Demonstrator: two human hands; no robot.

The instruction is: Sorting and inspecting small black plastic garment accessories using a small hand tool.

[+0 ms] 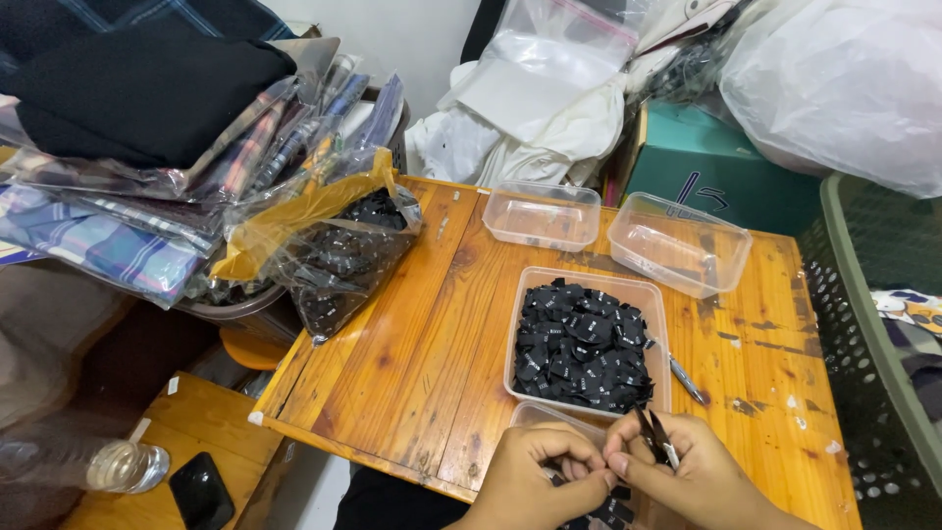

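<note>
While a clear bag of black labels point(339, 260) lies left of the label-filled plastic tub point(586, 344), the left hand point(530, 476) pinches a black label point(587, 478) just below it, and the right hand point(692, 471) grips small snips point(655, 437)

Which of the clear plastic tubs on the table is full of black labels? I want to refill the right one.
The tub in the middle, just beyond the hands, is heaped with black labels. The two tubs at the back look empty.
</note>
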